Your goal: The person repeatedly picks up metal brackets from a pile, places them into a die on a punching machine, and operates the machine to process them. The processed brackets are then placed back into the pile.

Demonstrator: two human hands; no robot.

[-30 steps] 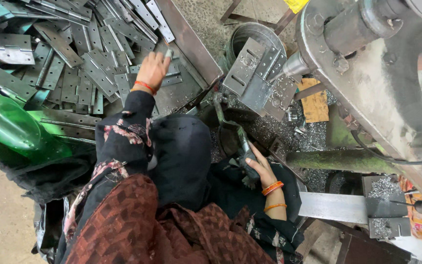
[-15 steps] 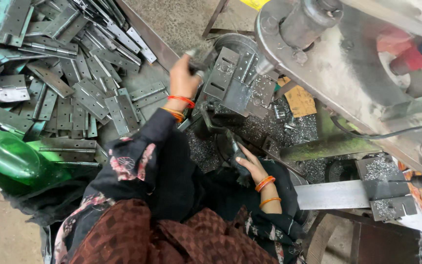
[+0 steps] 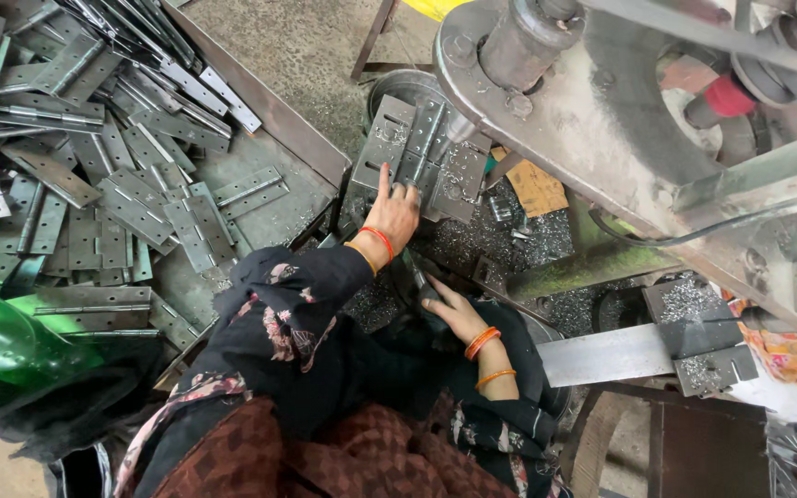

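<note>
I am pressing my left hand [image 3: 395, 210], fingers spread open, on one grey metal hinge [image 3: 414, 159] lying under the big press machine [image 3: 601, 120]. My right hand [image 3: 452, 309] is resting low near my lap; I cannot tell if it is holding anything. My fingers could get pinched if the press is coming down. The tray [image 3: 260, 101] is holding too many hinges [image 3: 122, 198] to count.
</note>
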